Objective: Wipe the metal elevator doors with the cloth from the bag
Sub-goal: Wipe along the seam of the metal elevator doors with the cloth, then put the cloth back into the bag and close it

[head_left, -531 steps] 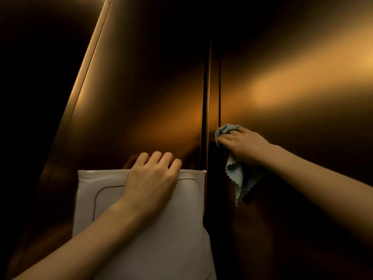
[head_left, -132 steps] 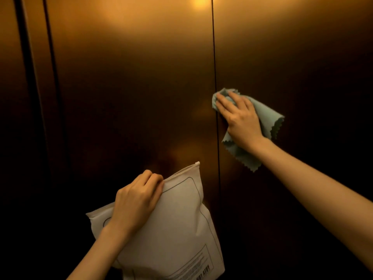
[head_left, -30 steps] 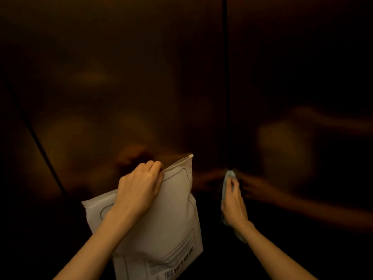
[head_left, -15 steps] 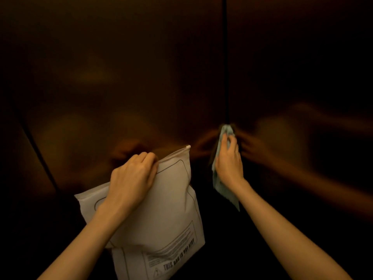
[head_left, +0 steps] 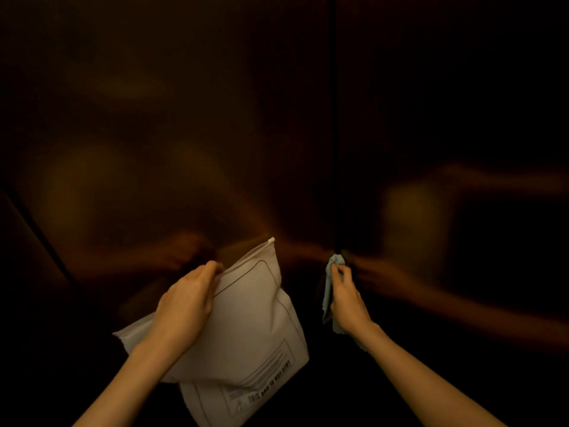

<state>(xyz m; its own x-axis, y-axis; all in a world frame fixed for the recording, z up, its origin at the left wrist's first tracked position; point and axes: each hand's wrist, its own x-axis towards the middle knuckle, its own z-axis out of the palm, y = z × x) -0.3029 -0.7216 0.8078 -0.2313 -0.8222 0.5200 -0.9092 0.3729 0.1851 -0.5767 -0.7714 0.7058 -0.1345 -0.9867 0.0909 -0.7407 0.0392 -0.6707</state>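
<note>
Dim bronze metal elevator doors (head_left: 191, 143) fill the view, split by a dark vertical seam (head_left: 332, 118) right of centre. My right hand (head_left: 346, 298) holds a pale blue cloth (head_left: 328, 291) against the doors at the seam, low down; the cloth's lower end hangs below my wrist. My left hand (head_left: 184, 306) grips the top edge of a white plastic zip bag (head_left: 252, 328) with printed text near its lower edge, held in front of the left door.
A second dark slanted seam (head_left: 40, 235) runs down the far left. The doors show blurred reflections of my arms. The lower part of the view is almost black.
Over the last half second my right hand with the cloth slid down the seam, after having risen along it. The bag in my left hand stayed roughly in place.
</note>
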